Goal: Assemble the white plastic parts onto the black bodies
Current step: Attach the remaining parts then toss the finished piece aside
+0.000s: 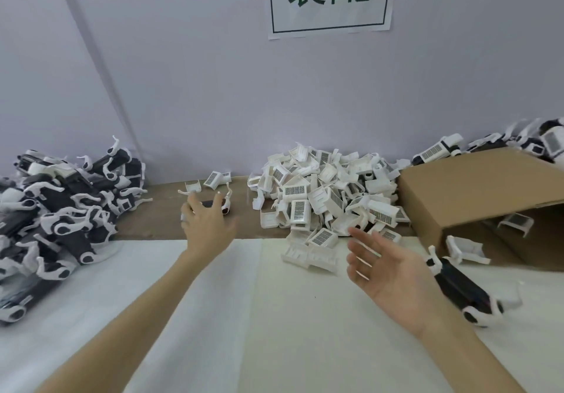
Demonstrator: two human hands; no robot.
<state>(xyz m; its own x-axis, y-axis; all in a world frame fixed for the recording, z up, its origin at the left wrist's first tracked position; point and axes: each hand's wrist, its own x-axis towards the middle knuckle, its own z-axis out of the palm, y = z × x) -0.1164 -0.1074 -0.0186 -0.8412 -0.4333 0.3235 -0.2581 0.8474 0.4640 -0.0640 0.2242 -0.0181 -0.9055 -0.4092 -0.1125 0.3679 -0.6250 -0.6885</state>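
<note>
Head view, largest first. Table (171,206) has a white sheet (244,316) over the near part and bare wood at the back.

Box (476,197) at 3 o'clock lies on its side with the open mouth facing me. A few white parts sit in the mouth; the rest of the inside is dark, so I can't tell what else is there.

Body pile (61,209) at 9 o'clock: black bodies with white levers, heaped loose. White pile (323,194) at 1 o'clock, also loose, not in any bin. More assembled-looking units (436,151) sit behind the box.

Lone body (467,292) at 4 o'clock, just beside the right wrist, long axis running roughly 11 to 5.

Key relation: a small black body (213,205) at 12 o'clock on the wood, long axis about 9 to 3. Left hand (206,222) is on top of it, fingers (218,199) spread and only slightly curled over it, not clamped that I can see. Left is clearly the nearer hand.

Right hand (384,273) is palm-up and relaxed, holding nothing. White pile lies just off its fingertips toward 11, so it's probably the hand for a white part.
</note>
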